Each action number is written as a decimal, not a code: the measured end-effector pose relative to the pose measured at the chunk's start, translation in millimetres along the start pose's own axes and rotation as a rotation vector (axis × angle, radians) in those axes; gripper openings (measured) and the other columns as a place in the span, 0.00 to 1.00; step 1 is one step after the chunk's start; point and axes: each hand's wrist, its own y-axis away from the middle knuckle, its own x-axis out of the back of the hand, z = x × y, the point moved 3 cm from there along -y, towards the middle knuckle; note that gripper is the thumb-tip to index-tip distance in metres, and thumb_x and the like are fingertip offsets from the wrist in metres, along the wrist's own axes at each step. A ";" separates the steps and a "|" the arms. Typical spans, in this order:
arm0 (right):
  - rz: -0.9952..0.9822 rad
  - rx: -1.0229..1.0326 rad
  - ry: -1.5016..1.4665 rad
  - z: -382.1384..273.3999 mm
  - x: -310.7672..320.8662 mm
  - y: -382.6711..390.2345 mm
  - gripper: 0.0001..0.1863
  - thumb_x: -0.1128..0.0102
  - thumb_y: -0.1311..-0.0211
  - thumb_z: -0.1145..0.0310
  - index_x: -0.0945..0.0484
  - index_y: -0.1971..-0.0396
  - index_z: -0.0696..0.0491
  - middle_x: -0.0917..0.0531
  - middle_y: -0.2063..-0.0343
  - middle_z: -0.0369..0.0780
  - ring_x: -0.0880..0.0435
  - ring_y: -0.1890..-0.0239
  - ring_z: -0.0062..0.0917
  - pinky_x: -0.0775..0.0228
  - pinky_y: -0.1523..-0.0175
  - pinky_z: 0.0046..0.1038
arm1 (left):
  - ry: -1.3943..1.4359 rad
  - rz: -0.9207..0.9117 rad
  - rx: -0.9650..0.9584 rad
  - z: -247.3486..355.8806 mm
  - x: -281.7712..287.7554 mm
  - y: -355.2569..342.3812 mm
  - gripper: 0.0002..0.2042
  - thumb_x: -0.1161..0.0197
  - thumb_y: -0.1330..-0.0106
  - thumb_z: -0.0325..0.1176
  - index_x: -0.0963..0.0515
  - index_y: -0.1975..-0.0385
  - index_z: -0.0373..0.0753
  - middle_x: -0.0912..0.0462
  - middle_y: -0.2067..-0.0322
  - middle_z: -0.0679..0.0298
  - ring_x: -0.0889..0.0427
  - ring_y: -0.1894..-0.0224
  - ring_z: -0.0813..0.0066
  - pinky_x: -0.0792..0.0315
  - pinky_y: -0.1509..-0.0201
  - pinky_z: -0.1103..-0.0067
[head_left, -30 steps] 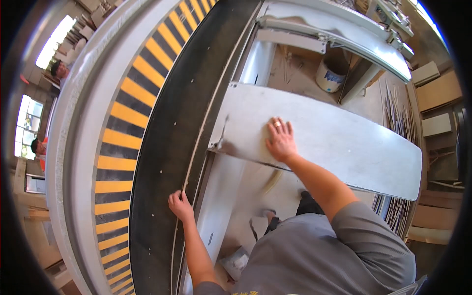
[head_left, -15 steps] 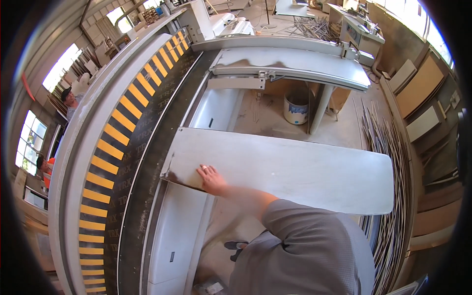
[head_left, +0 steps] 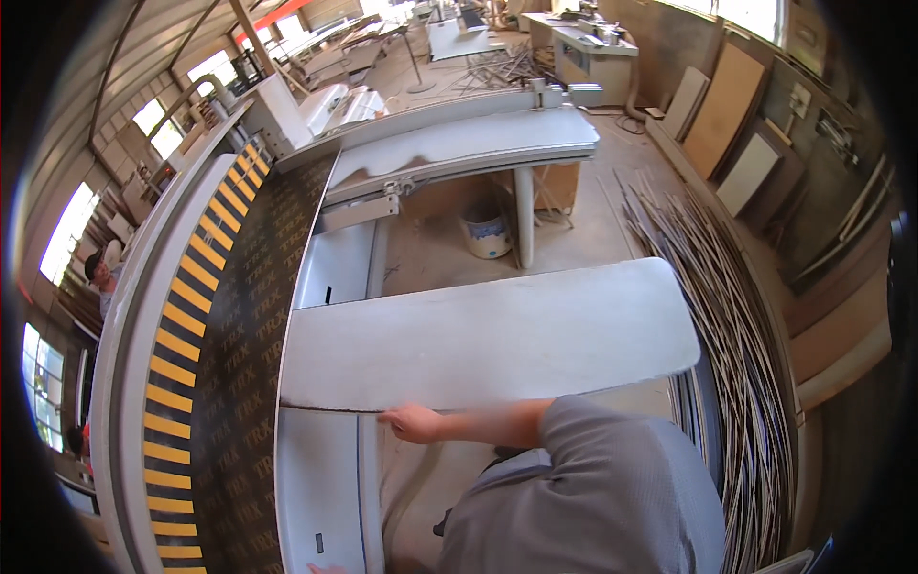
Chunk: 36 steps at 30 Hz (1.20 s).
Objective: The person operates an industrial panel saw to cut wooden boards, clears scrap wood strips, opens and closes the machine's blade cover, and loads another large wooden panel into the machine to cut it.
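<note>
My right hand [head_left: 411, 422] reaches left from my grey sleeve and grips the near edge of a long grey machine table [head_left: 497, 335]. Its fingers point left, close to the table's near left corner. Just left of that corner runs the machine's pale grey bed [head_left: 320, 478]. Of my left hand [head_left: 323, 569] only a sliver shows at the lower edge of the picture, over that bed. How its fingers lie is hidden. Nothing lies on the table top.
A black strip with yellow bars [head_left: 206, 335] curves along the left. A second grey table [head_left: 459, 143] stands farther off, with a white bucket [head_left: 486, 234] on the floor below it. Thin wooden strips [head_left: 736, 325] lie heaped at the right. Another person [head_left: 96, 273] stands far left.
My right hand slid from the top of the grey table back to its near edge. My left hand dropped from the rail to the lower edge. My view lifted toward the workshop.
</note>
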 end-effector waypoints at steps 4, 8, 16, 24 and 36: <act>-0.252 0.016 -0.080 -10.2 -4.7 126.1 0.17 0.46 0.31 0.65 0.20 0.46 0.53 0.14 0.54 0.49 0.15 0.51 0.46 0.23 0.46 0.44 | 0.198 -0.022 0.145 -64.8 58.8 -51.6 0.30 0.40 0.25 0.39 0.40 0.26 0.40 0.28 0.34 0.47 0.26 0.33 0.62 0.42 0.22 0.63; -0.336 -0.044 0.023 79.8 -47.8 245.8 0.16 0.40 0.34 0.64 0.18 0.49 0.52 0.13 0.57 0.47 0.13 0.56 0.43 0.21 0.48 0.43 | 0.857 0.069 0.470 -52.9 14.4 -65.6 0.30 0.37 0.28 0.42 0.36 0.31 0.35 0.23 0.40 0.47 0.24 0.35 0.55 0.30 0.31 0.62; -0.762 -0.044 0.416 75.4 -43.2 371.3 0.22 0.53 0.22 0.56 0.22 0.38 0.49 0.17 0.46 0.48 0.19 0.42 0.43 0.28 0.36 0.42 | 0.146 -0.014 -0.068 -92.0 82.0 -18.4 0.37 0.35 0.28 0.52 0.40 0.26 0.40 0.30 0.33 0.47 0.32 0.30 0.56 0.35 0.26 0.68; -0.635 0.244 0.355 37.1 -54.1 266.5 0.26 0.52 0.22 0.51 0.25 0.37 0.54 0.26 0.35 0.47 0.20 0.40 0.42 0.27 0.37 0.40 | 0.509 -0.092 0.261 -93.7 125.1 146.5 0.40 0.35 0.28 0.53 0.44 0.25 0.37 0.30 0.33 0.50 0.31 0.30 0.60 0.34 0.25 0.73; 0.033 -0.751 -1.366 22.9 -38.6 233.0 0.30 0.30 0.33 0.55 0.24 0.43 0.64 0.17 0.47 0.48 0.15 0.46 0.37 0.18 0.45 0.38 | 0.483 -0.092 0.297 -114.5 196.7 352.7 0.41 0.30 0.32 0.54 0.38 0.30 0.30 0.30 0.35 0.47 0.28 0.34 0.59 0.31 0.29 0.70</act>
